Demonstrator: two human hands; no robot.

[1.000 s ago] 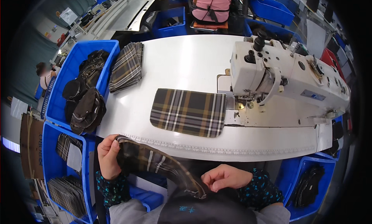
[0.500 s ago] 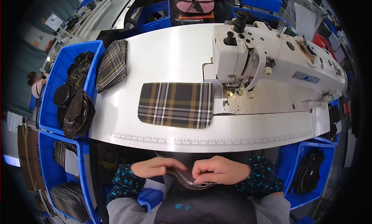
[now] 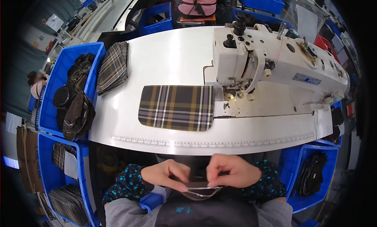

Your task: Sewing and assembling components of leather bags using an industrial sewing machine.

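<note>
2 blue bins (image 3: 99, 64) line the table's (image 3: 176, 54) left edge. Past its far edge, a seated person (image 3: 197, 4) in pink faces away; a blue tub (image 3: 159, 29) stands to that person's left.

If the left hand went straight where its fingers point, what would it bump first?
The left hand would probably bump the dark piece with the pale edge, just at its fingertips, then maybe the right hand. Depth is hard to judge here.

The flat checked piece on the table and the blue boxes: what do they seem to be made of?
Checked piece: probably woven, perhaps printed, cloth, matt; its crossing stripes show no shine. Blue boxes: likely moulded plastic, slightly glossy, judging by smooth, evenly coloured walls.
</note>
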